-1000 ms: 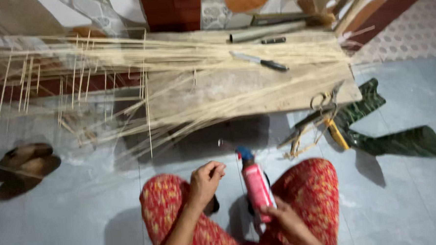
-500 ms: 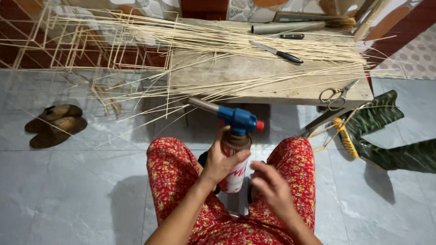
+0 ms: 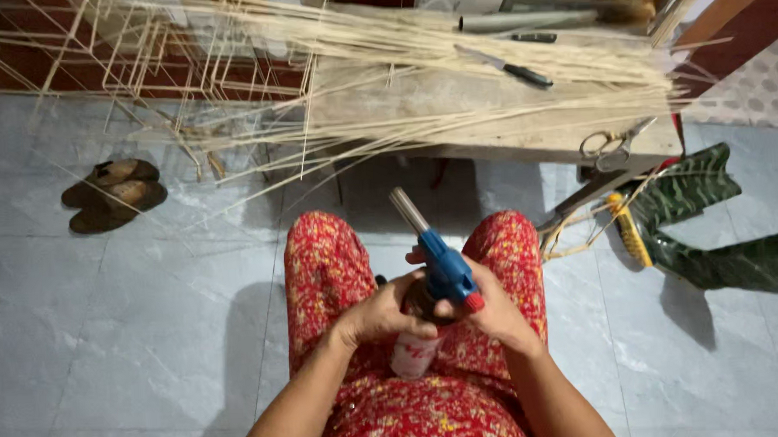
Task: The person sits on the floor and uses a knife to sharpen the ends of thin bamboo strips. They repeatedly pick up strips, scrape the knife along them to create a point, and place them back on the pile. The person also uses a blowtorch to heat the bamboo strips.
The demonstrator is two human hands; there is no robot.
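Over the lap, both hands [image 3: 437,308] around a blue-headed gas torch [image 3: 439,269].

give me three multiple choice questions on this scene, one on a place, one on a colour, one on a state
1. Where do the scissors lie?
A. on the floor
B. on the wooden bench near its right end
C. in the lap

2. What colour is the torch head?
A. blue
B. yellow
C. white

3. How is the gas torch held?
A. by no hand
B. by one hand
C. by both hands

Answers: 1 B, they rest on the bench top beside the thin bamboo strips. 2 A, blue body with a red knob. 3 C, left hand and right hand both grip it over the lap.
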